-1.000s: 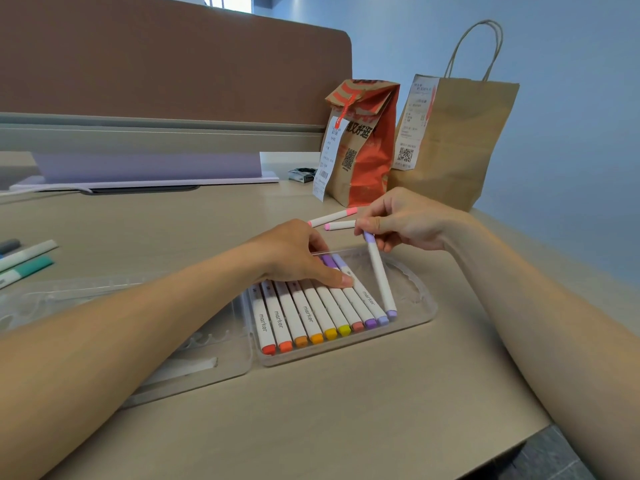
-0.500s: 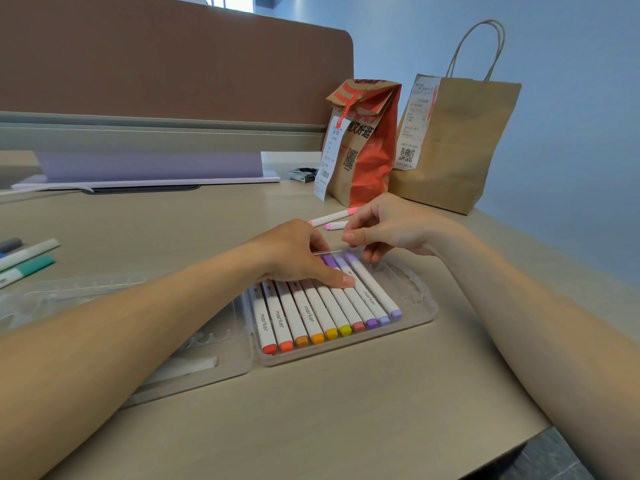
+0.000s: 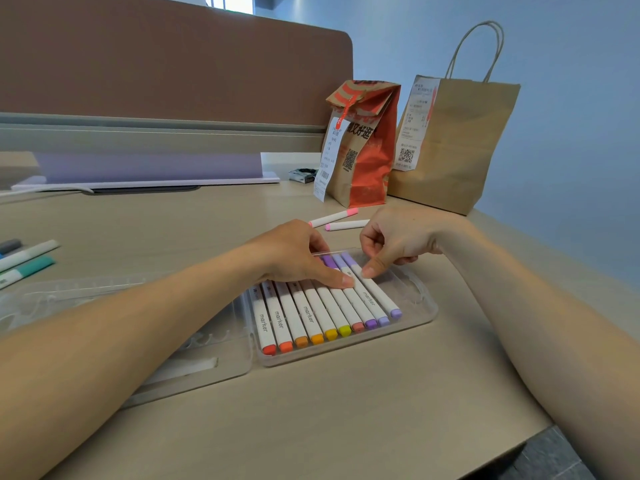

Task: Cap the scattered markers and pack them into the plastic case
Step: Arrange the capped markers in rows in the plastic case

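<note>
A clear plastic case (image 3: 417, 308) lies open on the desk, its lid (image 3: 104, 306) folded out to the left. Several capped white markers with red, orange, yellow and purple ends lie side by side in it. My left hand (image 3: 298, 258) rests flat across their upper halves. The lavender marker (image 3: 379, 297) lies at the right end of the row, and my right hand (image 3: 394, 240) presses one fingertip on it, other fingers curled. Two pink markers (image 3: 334, 219) lie just behind the case. Teal and grey markers (image 3: 27, 268) lie at the far left.
An orange-and-brown paper bag (image 3: 363, 150) and a brown handled bag (image 3: 450, 143) stand at the back right. A lavender stand (image 3: 149, 168) sits under the brown partition. The desk's front right corner (image 3: 526, 438) is near my right forearm.
My right hand lowered the lavender marker from a slant into the case beside the purple ones, let go of it, and now presses it down. My left hand stayed on the row.
</note>
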{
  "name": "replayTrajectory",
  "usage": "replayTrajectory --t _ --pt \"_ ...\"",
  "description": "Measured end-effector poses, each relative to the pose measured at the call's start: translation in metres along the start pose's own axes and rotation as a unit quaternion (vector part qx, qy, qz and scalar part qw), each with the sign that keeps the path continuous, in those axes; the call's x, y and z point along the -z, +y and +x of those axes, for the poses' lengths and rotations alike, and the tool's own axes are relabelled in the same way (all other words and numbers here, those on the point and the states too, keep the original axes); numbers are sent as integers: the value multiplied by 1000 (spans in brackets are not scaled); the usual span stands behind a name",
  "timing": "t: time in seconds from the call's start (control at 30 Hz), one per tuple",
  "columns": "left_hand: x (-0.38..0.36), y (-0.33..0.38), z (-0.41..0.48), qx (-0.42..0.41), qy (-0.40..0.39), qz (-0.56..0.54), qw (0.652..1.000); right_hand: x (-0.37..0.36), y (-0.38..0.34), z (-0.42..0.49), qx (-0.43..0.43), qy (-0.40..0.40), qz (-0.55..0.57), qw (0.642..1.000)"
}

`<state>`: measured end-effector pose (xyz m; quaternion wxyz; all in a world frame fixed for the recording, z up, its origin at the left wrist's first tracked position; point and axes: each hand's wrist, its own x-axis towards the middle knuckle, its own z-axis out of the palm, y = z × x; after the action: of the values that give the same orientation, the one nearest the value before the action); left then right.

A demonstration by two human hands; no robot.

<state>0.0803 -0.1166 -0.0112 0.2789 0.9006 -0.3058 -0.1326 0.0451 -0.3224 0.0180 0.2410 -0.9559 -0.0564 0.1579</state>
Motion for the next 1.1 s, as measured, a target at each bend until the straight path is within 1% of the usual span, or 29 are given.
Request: replayTrajectory --t 0.27,0.33,0.4,0.47,0.53,0.57,0.63,0.67,0.7,0.73,0.8,0.9,1.0,1.1 --pt "-1 -1 1 0 0 0 1000 0 -7 5 -26 -31 -57 998" --pt "-1 0 1 1 -4 6 1000 0 -4 4 -24 -29 -41 998" --pt "0 -1 3 3 -13 14 1000 -1 3 3 -6 -12 14 1000" --pt "3 0 5 5 -25 34 999 -1 10 2 19 33 102 994" --pt "9 1 10 9 -28 63 998 2 20 3 23 119 170 978" --pt "13 1 14 12 -22 74 997 4 25 5 15 175 179 968" --pt "24 1 26 17 5 94 995 7 39 11 -16 289 150 946" --pt "29 0 33 20 20 105 994 8 47 14 -36 332 122 935" --pt "33 -1 41 25 33 116 992 7 55 17 -56 358 93 927" --pt "36 -2 49 31 44 126 991 7 63 20 -78 363 66 926" --pt "38 -5 67 39 66 148 986 4 73 25 -105 336 29 935" --pt "33 -3 91 35 82 170 981 3 78 32 -105 317 16 942" --pt "22 1 112 21 88 184 979 2 77 34 -110 318 -4 942" --pt "12 3 126 31 69 220 973 1 80 35 -124 311 -11 942"
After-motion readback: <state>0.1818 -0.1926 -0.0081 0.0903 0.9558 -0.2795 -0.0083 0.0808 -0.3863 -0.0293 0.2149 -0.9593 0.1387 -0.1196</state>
